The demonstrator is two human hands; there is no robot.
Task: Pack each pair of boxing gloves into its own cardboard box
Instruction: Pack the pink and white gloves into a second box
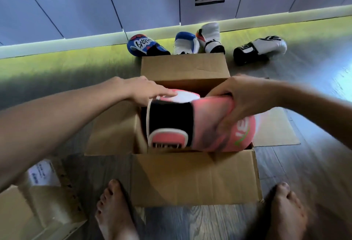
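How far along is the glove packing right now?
Early on. The pink gloves are going into the open cardboard box: the right hand grips the near one and the left hand rests on the other. Four gloves, blue, blue-white, white and black-white, still lie on the floor behind it.

2 pink gloves [200, 125] (in the open box), 4 loose gloves [209, 39] by the lockers, 2 cardboard boxes [194, 178], 2 hands [245, 97], 2 bare feet [114, 213]

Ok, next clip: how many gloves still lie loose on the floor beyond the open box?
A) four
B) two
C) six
A: beyond the open box, a blue glove, a blue-and-white glove and two white-and-black gloves lie on the floor, while both hands handle the pink glove over the box.
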